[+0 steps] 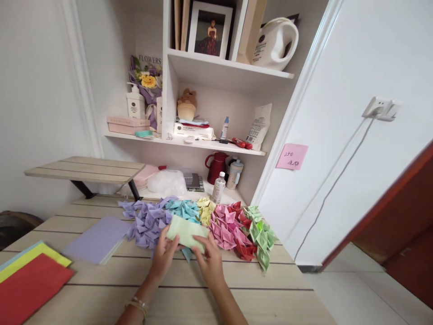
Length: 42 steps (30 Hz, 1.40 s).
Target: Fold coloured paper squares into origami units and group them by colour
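Both my hands hold a pale green sheet of paper (187, 231), folded into a rectangle, just above the wooden table (189, 289). My left hand (164, 255) pinches its left edge and my right hand (210, 262) grips its lower right edge, fingers closed on it. Right behind the sheet lies a row of folded paper pieces: purple (147, 219), blue (182, 210), yellow (205, 211), pink (225, 225), red (244, 246) and green (262, 234).
A purple paper stack (98, 239) lies left of my hands; red, yellow and blue sheets (27, 280) sit at the near left corner. A raised wooden shelf (86, 168) stands at the back left. Wall shelves (216, 144) hold bottles, boxes and a red jug (217, 167).
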{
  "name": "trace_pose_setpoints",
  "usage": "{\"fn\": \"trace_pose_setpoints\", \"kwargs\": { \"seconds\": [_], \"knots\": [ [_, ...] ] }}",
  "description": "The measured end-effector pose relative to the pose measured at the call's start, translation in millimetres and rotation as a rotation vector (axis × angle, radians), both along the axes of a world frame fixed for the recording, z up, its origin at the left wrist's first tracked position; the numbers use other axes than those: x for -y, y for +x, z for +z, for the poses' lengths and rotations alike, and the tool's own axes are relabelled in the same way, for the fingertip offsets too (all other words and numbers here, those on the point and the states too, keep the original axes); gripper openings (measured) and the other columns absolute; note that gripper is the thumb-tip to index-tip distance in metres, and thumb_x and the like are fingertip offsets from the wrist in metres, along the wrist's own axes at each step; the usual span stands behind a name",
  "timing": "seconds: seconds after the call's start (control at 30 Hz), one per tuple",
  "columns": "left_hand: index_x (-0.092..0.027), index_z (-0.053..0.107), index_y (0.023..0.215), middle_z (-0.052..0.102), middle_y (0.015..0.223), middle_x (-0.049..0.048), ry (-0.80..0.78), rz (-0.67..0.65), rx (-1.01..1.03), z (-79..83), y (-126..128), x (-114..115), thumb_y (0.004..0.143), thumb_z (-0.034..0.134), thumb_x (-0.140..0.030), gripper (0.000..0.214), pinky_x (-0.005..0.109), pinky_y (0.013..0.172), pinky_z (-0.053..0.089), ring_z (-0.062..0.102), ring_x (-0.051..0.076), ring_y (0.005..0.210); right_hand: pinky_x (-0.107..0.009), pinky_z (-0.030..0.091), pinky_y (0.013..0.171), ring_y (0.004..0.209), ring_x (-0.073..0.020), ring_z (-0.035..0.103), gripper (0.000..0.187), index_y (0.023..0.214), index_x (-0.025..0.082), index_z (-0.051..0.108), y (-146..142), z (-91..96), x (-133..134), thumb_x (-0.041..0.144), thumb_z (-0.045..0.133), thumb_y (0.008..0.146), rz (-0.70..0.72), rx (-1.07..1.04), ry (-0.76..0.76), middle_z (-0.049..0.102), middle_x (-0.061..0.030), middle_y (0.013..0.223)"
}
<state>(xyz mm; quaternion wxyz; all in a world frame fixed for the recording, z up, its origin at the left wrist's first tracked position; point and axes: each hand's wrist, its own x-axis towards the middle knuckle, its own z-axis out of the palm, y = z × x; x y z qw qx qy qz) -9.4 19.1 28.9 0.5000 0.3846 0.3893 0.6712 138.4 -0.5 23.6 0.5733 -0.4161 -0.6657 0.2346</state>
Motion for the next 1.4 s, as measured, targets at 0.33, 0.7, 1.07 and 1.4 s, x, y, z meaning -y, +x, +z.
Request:
{"fn": "trace_pose_setpoints", "kwargs": {
  "seconds": [0.33,0.7,1.07,1.4],
  "knots": [
    [-0.018,0.025,0.131,0.071,0.081,0.0083,0.027,-0.082,0.029,-1.0,-7,-4,0.055,0.075,-0.033,0.092,0.028,0.057,0.053,0.067,0.023,0.068,-0.034,0.046,0.081,0.099,-0.0259,0.058,0.016,0.085,0.019,0.069,16,5.6,-5,0.020,0.063,0.070,0.187,0.024,-0.059,0.046,-0.0158,0.127],
    [-0.028,0.005,0.136,0.070,0.086,0.0082,-0.033,-0.095,0.071,0.3,4,0,0.052,0.078,-0.031,0.112,0.032,0.055,0.054,0.067,0.021,0.058,-0.027,0.049,0.063,0.077,-0.0210,0.063,0.027,0.064,0.016,0.054,13,-1.0,-14,0.033,0.075,0.058,0.235,-0.519,-0.321,0.065,-0.0069,0.086],
    [-0.013,0.064,0.080,0.063,0.043,-0.0004,-0.105,-0.275,-0.168,-16.5,5,-3,0.060,0.070,-0.040,0.034,0.022,0.041,0.048,0.058,0.014,0.038,-0.023,0.042,0.053,0.058,-0.0134,0.053,0.040,0.096,0.018,0.058,9,-10.9,-17,0.034,0.071,0.062,0.171,-0.432,-0.327,0.056,0.0014,0.065],
    [-0.016,0.071,0.084,0.073,0.084,0.0093,-0.002,-0.284,-0.178,-1.9,5,4,0.053,0.074,-0.038,0.038,0.035,0.076,0.051,0.066,0.025,0.080,-0.025,0.044,0.062,0.069,-0.0161,0.055,0.053,0.117,0.021,0.053,30,14.0,-4,0.019,0.063,0.065,0.188,0.007,-0.112,0.064,-0.0021,0.081]
  ]
}}
